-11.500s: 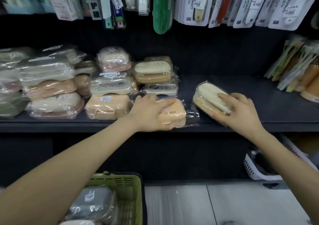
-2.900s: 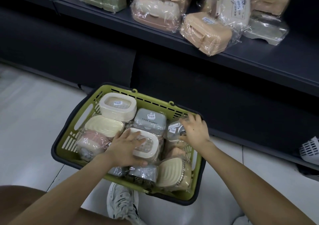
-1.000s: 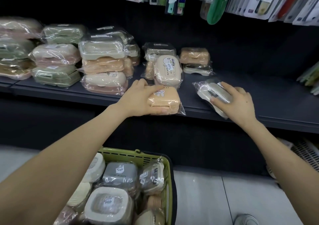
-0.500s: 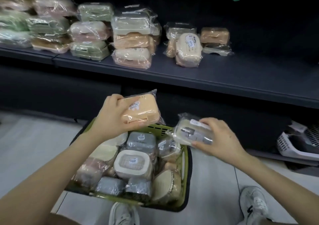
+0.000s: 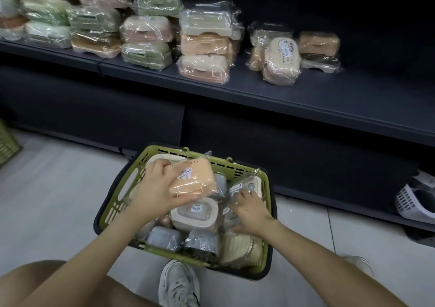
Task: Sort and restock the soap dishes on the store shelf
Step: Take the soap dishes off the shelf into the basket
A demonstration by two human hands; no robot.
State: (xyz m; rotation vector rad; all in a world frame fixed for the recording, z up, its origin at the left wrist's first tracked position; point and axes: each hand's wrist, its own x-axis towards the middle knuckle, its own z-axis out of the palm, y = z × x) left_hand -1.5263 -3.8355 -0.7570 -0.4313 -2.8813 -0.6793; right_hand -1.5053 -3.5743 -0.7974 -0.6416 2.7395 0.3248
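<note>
Head | right hand [image 5: 250, 210] lowered into basket [image 5: 266, 193] | left hand [image 5: 154, 190] keeps orange dish [image 5: 196, 181]

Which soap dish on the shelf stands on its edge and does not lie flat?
The cream oval dish with the printed lid, near the right end of the row. It is propped up, lid facing out; the stacks beside it lie flat.

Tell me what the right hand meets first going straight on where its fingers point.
The right hand points up-left at a wrapped, white-labelled soap dish in the basket; its fingertips seem to touch the wrap, though depth is unclear.
</note>
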